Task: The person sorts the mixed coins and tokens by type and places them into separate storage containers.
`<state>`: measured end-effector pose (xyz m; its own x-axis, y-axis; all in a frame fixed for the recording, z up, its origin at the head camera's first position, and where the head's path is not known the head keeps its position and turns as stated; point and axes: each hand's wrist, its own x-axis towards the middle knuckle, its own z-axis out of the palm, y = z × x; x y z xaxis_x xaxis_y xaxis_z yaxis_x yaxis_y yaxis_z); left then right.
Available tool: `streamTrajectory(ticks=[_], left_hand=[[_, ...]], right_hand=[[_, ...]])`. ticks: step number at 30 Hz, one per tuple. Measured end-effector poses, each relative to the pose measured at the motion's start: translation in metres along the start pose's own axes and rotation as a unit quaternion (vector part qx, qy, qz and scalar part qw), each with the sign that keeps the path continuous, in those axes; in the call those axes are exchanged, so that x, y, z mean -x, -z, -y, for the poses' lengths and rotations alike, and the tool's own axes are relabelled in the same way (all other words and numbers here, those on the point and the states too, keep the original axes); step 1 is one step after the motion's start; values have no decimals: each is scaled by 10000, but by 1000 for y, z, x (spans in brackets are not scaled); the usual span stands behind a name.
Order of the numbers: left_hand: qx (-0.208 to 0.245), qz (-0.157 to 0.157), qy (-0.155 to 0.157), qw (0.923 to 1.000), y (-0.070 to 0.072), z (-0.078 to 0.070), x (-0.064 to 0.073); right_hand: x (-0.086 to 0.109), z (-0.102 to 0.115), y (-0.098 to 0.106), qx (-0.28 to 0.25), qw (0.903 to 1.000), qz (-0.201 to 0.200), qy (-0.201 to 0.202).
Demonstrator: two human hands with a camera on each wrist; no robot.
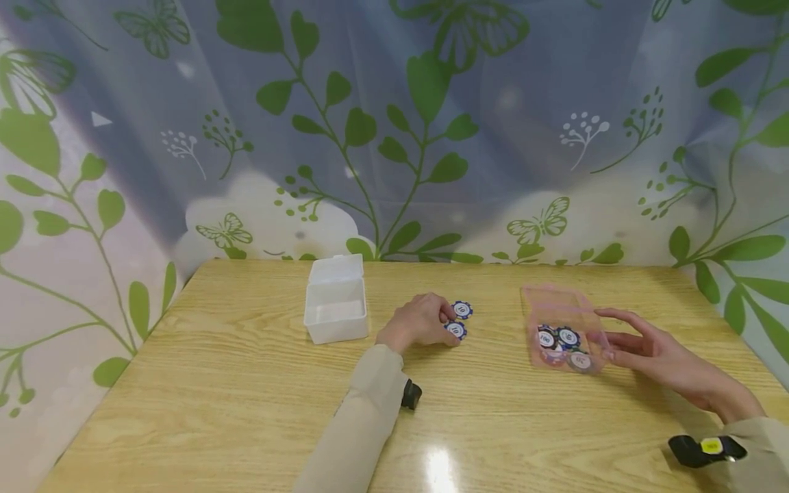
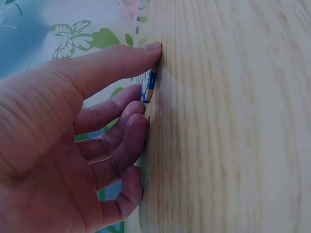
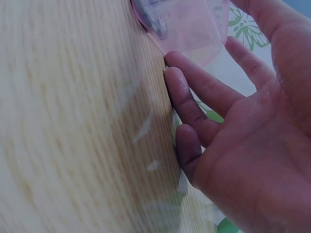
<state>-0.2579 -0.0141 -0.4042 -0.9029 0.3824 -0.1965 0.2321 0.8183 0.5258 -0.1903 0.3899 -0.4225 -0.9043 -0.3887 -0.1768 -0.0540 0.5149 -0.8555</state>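
Observation:
In the head view, my left hand [image 1: 419, 320] is low over the table, thumb and index finger at opposite edges of a blue-and-white poker chip [image 1: 455, 331] marked 10. The left wrist view shows that chip [image 2: 147, 86] edge-on between thumb and index finger, the other fingers bent. Just behind it lies a second blue-and-white chip [image 1: 461, 310]. My right hand [image 1: 656, 352] touches the right side of a see-through pink box [image 1: 533, 311], fingers spread and loosely bent. Several poker chips [image 1: 568, 337] in different colours lie inside this box, whose lid is raised.
A white box [image 1: 335, 329] with its lid tipped back stands left of my left hand. The wooden table [image 1: 493, 424] runs back to a curtain [image 1: 394, 171] with leaves and butterflies.

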Motion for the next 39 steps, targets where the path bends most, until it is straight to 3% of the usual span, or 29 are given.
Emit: streamTrajectory(ticks=[12, 28, 32, 39], left_hand=[[43, 10, -38, 10000, 1, -3, 0], [509, 661, -650, 9944, 4, 9, -1], [629, 863, -712, 9917, 6, 11, 1], [773, 897, -729, 9903, 7, 11, 3]], right_hand=[[0, -1, 0, -27, 10000, 33, -10], [0, 1, 0, -23, 10000, 37, -16], [1, 1, -1, -16, 10000, 23, 4], [1, 1, -1, -2, 10000, 3, 12]])
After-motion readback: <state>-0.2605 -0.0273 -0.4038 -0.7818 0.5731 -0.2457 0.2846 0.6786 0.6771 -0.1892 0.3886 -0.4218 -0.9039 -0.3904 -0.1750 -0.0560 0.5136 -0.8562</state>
